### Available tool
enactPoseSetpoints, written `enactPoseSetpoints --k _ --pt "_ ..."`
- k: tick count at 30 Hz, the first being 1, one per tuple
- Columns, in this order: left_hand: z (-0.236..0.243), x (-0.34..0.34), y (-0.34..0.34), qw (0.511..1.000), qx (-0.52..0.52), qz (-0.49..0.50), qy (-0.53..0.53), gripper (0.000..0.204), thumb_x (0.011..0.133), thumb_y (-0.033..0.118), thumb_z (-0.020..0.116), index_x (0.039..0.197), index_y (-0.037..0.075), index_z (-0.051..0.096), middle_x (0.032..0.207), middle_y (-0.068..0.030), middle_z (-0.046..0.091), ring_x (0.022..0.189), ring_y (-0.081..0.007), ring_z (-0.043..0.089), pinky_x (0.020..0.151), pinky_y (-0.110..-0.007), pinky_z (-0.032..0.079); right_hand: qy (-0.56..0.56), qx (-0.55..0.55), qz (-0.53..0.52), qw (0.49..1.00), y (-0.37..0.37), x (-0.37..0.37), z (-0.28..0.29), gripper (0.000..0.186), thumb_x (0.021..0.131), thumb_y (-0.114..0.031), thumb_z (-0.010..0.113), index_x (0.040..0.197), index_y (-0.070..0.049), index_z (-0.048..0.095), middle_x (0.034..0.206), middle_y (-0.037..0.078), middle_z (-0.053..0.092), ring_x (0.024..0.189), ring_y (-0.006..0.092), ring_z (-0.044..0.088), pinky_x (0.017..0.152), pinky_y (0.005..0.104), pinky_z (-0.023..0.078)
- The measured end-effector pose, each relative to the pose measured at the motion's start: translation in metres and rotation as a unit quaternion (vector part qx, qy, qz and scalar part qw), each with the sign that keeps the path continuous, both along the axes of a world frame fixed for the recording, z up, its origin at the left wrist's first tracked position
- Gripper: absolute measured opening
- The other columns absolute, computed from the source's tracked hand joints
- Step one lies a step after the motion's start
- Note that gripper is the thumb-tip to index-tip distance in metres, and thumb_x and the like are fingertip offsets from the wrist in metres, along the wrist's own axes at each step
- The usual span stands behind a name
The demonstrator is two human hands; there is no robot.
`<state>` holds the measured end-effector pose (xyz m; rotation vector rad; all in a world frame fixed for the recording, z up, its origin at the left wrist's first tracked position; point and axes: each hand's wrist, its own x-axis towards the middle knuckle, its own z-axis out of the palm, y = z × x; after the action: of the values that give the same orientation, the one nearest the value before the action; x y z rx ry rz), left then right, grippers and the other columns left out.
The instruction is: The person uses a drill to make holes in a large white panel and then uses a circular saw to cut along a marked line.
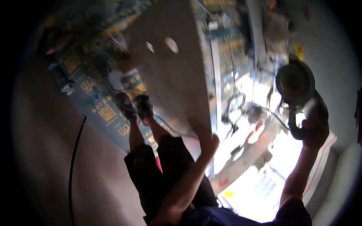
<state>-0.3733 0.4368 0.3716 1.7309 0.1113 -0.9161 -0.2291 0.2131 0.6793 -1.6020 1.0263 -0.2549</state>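
L hand [208, 142] closed on pale board's [175, 83] lower corner, mid-frame; R hand [318, 132] wrapped round power tool's [296, 81] handle, frame R.

a navy short-sleeved top [215, 217], black shorts [173, 160] and dark, blurred shoes [144, 107] are worn.

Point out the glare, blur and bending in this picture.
Head view: white glare swallows detail at lower right, beside the right forearm; head view: the pale board and round-headed tool look soft; head view: black corners frame the image, and the dark seam at left curves, probably from the fisheye lens.
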Motion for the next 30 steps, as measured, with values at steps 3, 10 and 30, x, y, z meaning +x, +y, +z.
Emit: enactPoseSetpoints --k 3,10,30 --pt "-0.005 0.027 0.017 0.998 0.014 0.043 0.04 0.099 0.071 0.003 0.056 0.148 -0.016 -0.004 0.157 -0.0367 -0.006 0.148 -0.0478 -0.004 0.122 -0.047 0.0 0.027 0.036 -0.032 0.999 0.006 -0.033 -0.028 0.053 0.088 -0.005 0.055 0.137 0.008 0.041 0.072 -0.002 0.04 0.052 0.0063 0.033 0.044 0.0211 0.028" --pt "-0.036 0.028 0.006 0.996 0.019 -0.08 0.017 0.094 0.075 0.004 0.055 0.147 -0.015 -0.003 0.15 -0.0388 0.01 0.143 -0.0507 0.011 0.12 -0.051 0.011 -0.071 0.218 -0.142 0.963 0.02 -0.147 -0.023 0.046 0.088 -0.009 0.05 0.13 0.008 0.046 0.069 0.0 0.037 0.054 0.009 0.033 0.049 0.0263 0.028" --pt "-0.011 0.071 -0.007 0.985 -0.018 -0.092 0.142 0.082 0.075 0.006 0.062 0.142 -0.017 0.021 0.139 -0.0347 0.039 0.131 -0.0372 0.043 0.115 -0.036 0.021 -0.118 0.165 -0.256 0.945 0.105 -0.3 0.005 0.057 0.084 -0.014 0.052 0.135 0.009 0.045 0.068 -0.001 0.039 0.055 0.0089 0.039 0.05 0.0239 0.034"
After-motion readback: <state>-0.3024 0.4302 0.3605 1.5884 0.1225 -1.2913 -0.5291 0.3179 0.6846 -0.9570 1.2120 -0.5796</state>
